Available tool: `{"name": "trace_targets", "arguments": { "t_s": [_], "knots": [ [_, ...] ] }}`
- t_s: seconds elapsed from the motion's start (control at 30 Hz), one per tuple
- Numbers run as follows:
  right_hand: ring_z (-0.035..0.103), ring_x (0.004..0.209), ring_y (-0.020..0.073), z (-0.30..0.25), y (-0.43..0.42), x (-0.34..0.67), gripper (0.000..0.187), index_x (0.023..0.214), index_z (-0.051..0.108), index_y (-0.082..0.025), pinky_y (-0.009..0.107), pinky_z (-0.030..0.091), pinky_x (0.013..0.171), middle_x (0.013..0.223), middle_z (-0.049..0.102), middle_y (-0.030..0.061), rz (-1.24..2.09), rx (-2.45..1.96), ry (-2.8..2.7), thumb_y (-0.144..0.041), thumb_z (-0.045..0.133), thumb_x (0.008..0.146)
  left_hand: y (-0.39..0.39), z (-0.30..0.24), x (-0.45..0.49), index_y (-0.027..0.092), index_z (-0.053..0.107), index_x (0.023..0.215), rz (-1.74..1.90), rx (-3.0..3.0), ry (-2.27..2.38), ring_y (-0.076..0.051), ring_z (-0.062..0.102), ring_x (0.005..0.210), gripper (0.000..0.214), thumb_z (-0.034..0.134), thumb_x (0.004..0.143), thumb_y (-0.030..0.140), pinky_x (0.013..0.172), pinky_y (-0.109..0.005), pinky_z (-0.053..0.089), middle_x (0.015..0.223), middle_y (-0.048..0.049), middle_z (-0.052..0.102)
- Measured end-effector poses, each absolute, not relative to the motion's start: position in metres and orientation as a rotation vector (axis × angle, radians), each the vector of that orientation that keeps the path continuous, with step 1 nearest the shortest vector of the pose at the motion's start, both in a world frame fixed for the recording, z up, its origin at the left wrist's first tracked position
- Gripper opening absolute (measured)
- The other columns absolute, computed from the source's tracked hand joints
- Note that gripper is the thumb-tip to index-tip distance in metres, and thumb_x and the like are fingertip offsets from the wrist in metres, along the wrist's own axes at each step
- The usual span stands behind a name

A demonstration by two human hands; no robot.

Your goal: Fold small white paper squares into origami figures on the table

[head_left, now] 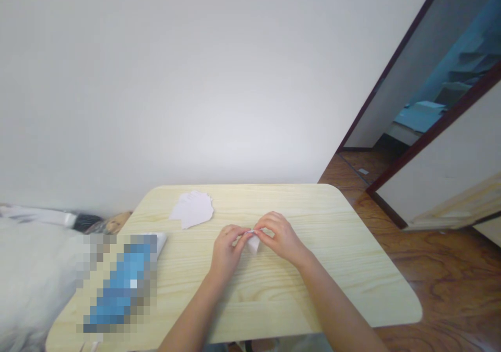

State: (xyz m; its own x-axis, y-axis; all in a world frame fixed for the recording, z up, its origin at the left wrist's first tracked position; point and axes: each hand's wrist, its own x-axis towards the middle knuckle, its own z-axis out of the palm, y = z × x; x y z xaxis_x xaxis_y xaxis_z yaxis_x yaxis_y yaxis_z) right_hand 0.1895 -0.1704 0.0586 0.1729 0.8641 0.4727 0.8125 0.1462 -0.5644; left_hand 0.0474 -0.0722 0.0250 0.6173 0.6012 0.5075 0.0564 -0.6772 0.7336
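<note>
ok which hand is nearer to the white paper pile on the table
Left. The left hand is to the right of the white paper pile and nearer the person, not touching it; the right hand is farther right.

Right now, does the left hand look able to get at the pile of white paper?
Probably yes: the pile lies ahead and left of the left hand, with only tabletop between. That hand's fingers hold a small paper piece, though, and would likely have to let go first.

White paper piece (254, 245), white paper sheets (197, 209), pale yellow wood-grained table (364, 284), brown wood-grained floor (430, 268), greyish-white wall (219, 91).
</note>
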Motion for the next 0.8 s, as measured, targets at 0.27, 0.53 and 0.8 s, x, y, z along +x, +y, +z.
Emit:
{"name": "trace_targets", "arguments": {
  "t_s": [0.27, 0.53, 0.8],
  "knots": [
    [0.054, 0.081, 0.0167, 0.066, -0.171, 0.185, 0.006, 0.077, 0.061, -0.021, 0.032, 0.041, 0.076, 0.079, 0.062, 0.0032, 0.166, -1.631, -1.565, -0.022, 0.056, 0.078, -0.072, 0.03, 0.048, 0.019, 0.064, 0.072, 0.983, 2.04, 0.505, -0.013, 0.055, 0.066, 0.014, 0.056, 0.078, 0.028, 0.055, -0.023, 0.044, 0.069, -0.0031, 0.062],
    [0.057, 0.076, 0.015, 0.066, -0.17, 0.182, 0.005, 0.073, 0.062, -0.02, 0.029, 0.044, 0.073, 0.075, 0.062, 0.0022, 0.278, -1.572, -1.426, -0.019, 0.058, 0.075, -0.075, 0.035, 0.048, 0.018, 0.064, 0.069, 1.038, 1.996, 0.495, -0.012, 0.053, 0.061, 0.013, 0.057, 0.076, 0.027, 0.055, -0.023, 0.042, 0.065, -0.002, 0.061],
    [0.058, 0.074, 0.0138, 0.066, -0.168, 0.178, 0.009, 0.07, 0.062, -0.019, 0.027, 0.045, 0.069, 0.075, 0.062, 0.0022, 0.394, -1.547, -1.329, -0.017, 0.055, 0.076, -0.076, 0.038, 0.049, 0.018, 0.062, 0.067, 1.033, 1.995, 0.499, -0.012, 0.052, 0.061, 0.014, 0.057, 0.076, 0.027, 0.056, -0.023, 0.041, 0.064, -0.0012, 0.06]
  ]
}}
